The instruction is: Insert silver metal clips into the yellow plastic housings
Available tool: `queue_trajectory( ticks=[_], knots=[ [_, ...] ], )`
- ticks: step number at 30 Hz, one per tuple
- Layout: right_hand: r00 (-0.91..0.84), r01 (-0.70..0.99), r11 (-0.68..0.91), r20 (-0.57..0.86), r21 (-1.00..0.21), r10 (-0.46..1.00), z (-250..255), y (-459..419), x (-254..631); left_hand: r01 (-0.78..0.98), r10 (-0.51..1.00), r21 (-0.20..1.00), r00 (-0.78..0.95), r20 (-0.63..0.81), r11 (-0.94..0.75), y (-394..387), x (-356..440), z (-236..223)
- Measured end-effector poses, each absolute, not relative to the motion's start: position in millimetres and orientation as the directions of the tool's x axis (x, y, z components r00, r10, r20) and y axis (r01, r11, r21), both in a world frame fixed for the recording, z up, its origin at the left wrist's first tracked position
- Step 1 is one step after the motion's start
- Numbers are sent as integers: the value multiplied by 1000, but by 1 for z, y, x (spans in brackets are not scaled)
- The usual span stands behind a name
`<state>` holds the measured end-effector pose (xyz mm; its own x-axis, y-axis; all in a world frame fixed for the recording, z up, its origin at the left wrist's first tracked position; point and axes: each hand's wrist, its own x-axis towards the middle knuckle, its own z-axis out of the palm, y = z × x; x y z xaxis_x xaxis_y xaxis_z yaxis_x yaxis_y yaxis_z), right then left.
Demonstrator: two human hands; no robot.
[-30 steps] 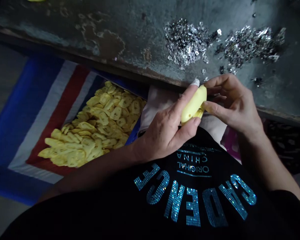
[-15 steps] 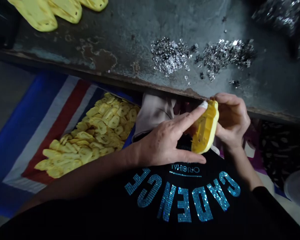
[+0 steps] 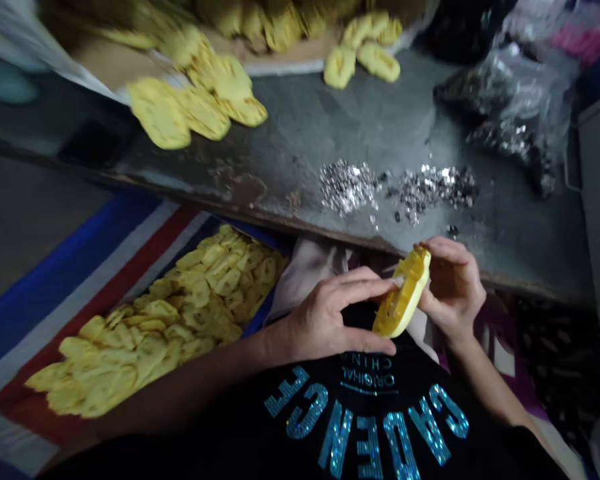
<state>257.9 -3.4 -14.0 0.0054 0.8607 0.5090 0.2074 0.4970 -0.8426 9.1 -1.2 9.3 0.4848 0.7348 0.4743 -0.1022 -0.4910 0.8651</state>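
Observation:
A yellow, elongated plastic shell (image 3: 405, 300) is held tilted in front of my chest, its hollow inner side facing left. My right hand (image 3: 453, 287) grips it from the right, with fingers at its upper end and the thumb along its outer side. From the left, my left hand (image 3: 327, 317) has its index finger, white at the tip, against the hollow side, and its thumb near the lower end. Two small heaps of shiny metal clips (image 3: 350, 188) lie on the grey worktable (image 3: 285, 160) just beyond my hands.
A striped blue, white and red sack (image 3: 95, 287) at the lower left holds many yellow shells (image 3: 195, 293). More yellow pieces (image 3: 163, 113) lie at the table's back left. Clear plastic bags (image 3: 525, 113) stand back right. The table's worn front edge (image 3: 340, 235) runs close to my hands.
The view has tilted up, showing more of the table's back. My left index finger has slid down from the shell's upper end to its middle. Both hands stay on the shell.

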Motion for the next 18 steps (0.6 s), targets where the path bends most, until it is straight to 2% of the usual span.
queue_trajectory(
  ticks=[2, 3, 5, 7, 9, 11, 12, 14, 16, 18],
  knots=[
    [-132, 232, 523, 507, -820, 852, -6, 19, 255, -50, 810, 924, 464, 358, -380, -2, -11, 7],
    [-230, 244, 543, 496, -804, 837, -1, 35, 254, 18, 861, 957, 442, 253, -291, -4, -25, 5],
    [-399, 281, 573, 450, -770, 799, 14, 77, 254, 154, 956, 983, 289, 53, -101, -14, -63, -5],
    [-424, 357, 560, 405, -748, 810, 27, 129, 250, 272, 996, 962, 81, -45, 21, -29, -108, -21],
    [-406, 464, 543, 376, -700, 833, 35, 184, 237, 498, 986, 851, -69, -153, 167, -47, -155, -40],
    [-483, 575, 542, 281, -613, 830, 37, 234, 209, 609, 960, 745, -227, -165, 272, -64, -194, -57],
    [-530, 618, 557, 228, -555, 816, 35, 256, 188, 695, 944, 645, -293, -149, 318, -71, -208, -64],
    [-608, 641, 602, 164, -475, 777, 31, 290, 139, 768, 916, 511, -384, -116, 387, -81, -225, -75],
    [-659, 639, 648, 139, -416, 739, 25, 313, 85, 769, 901, 486, -422, -101, 415, -84, -226, -82],
    [-686, 648, 684, 132, -336, 715, 20, 326, 37, 744, 907, 540, -411, -94, 393, -80, -218, -86]
  ],
)
